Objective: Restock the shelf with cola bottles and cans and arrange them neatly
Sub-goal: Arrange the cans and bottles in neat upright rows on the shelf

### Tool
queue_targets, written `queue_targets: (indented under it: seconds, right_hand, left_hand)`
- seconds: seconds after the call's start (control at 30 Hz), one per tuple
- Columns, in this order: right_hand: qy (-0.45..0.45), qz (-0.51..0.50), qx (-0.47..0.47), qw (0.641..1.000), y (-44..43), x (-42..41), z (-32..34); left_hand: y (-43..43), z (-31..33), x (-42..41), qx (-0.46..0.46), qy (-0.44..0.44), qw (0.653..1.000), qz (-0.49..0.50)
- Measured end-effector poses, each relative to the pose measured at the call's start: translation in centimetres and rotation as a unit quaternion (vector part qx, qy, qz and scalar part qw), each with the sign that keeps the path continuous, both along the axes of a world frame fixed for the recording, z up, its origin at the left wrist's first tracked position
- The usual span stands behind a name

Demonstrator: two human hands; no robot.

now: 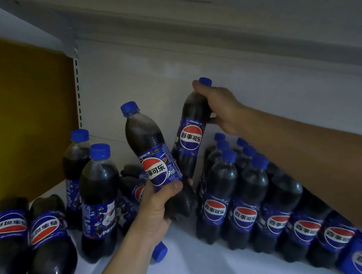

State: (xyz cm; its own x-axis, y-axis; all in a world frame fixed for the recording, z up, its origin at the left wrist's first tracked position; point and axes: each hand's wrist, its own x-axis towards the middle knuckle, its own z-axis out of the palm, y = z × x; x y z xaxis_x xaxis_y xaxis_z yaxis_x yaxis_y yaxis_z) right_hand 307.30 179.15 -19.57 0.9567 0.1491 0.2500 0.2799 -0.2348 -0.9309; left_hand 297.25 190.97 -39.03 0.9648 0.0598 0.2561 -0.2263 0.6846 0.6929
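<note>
My left hand (159, 205) grips the lower body of a cola bottle (147, 144) with a blue cap, tilted to the left above the white shelf (192, 260). My right hand (220, 107) reaches in from the right and holds a second cola bottle (189, 135) by its shoulder, just below the cap, lifted in front of the back wall. Neat rows of upright bottles (245, 200) fill the shelf's right side. Two upright bottles (98, 199) stand at the left, and several bottles lie on their sides (45, 230) at the front left and behind my left hand.
A white back panel (259, 98) and the underside of the upper shelf (200, 31) bound the space. A slotted upright (78, 92) and a yellow side panel (29, 111) stand at the left. A fallen bottle's blue cap (159, 252) pokes out under my left forearm.
</note>
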Motion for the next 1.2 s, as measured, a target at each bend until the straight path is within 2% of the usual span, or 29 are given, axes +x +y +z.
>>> queue_targets:
  seconds: [0.13,0.23,0.37,0.43,0.53,0.83,1.03,1.2]
  right_hand:
    - [-0.063,-0.029,-0.119,0.99,-1.5,-0.6,1.2]
    - [-0.117,-0.034,-0.151,0.981,-2.3,-1.2,1.3]
    - [-0.168,-0.053,-0.175,0.969,-2.3,-1.7,1.0]
    - [-0.181,-0.047,-0.252,0.95,-2.1,-2.1,0.8]
    - [-0.219,-0.046,-0.369,0.902,-1.7,-2.5,-0.1]
    - [-0.159,-0.045,-0.448,0.879,-0.4,-0.4,-3.1]
    - [-0.127,-0.038,-0.491,0.861,0.0,1.6,-4.2]
    - [-0.103,0.022,-0.572,0.813,1.5,2.5,-5.3]
  left_hand:
    - [0.5,-0.1,-0.7,0.06,0.004,0.998,0.025]
    - [0.8,-0.1,-1.5,0.136,0.026,0.987,0.078]
    - [1.1,-0.4,-2.8,0.267,0.04,0.952,0.147]
    - [1.1,-0.5,-3.3,0.303,0.042,0.94,0.15]
    - [1.0,-0.7,-3.6,0.323,0.058,0.933,0.145]
    - [1.2,-1.7,-3.0,0.414,0.064,0.885,0.204]
    - [1.2,-2.5,-1.9,0.461,0.043,0.864,0.198]
    - [1.0,-2.9,-1.6,0.471,0.035,0.862,0.184]
